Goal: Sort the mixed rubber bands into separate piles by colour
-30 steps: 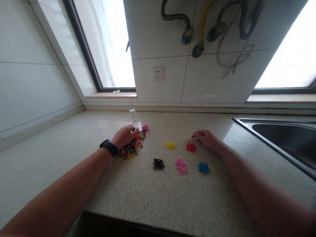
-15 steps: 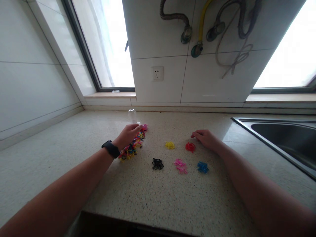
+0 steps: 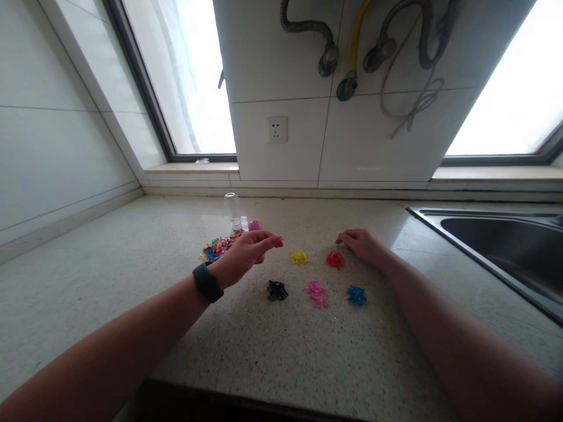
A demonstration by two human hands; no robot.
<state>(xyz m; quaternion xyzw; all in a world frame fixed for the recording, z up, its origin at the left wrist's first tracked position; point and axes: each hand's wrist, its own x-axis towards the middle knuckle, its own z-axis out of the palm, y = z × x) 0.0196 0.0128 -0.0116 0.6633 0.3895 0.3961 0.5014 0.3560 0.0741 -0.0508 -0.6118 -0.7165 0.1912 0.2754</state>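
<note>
My left hand [image 3: 246,253] pinches a small red rubber band [image 3: 280,241] between thumb and fingertips, above the counter. Behind it lies a heap of mixed-colour rubber bands [image 3: 214,248], partly hidden by the hand. Beside a red pile of bands [image 3: 335,260], my right hand [image 3: 363,245] rests with its fingers curled together; what they hold, if anything, is hidden. A yellow pile [image 3: 299,257] sits between the hands. Nearer to me are a black pile [image 3: 277,290], a pink pile [image 3: 317,293] and a blue pile [image 3: 356,295].
A clear bottle-like container [image 3: 231,210] stands behind the mixed heap, with a pink object [image 3: 254,224] beside it. The speckled counter [image 3: 281,351] ends in a front edge near me. A metal sink [image 3: 492,234] is set in at the right.
My left hand has moved right and slightly nearer from the mixed heap, with a red rubber band now in its fingertips. My right hand stays beside the red pile. The view has shifted slightly.
</note>
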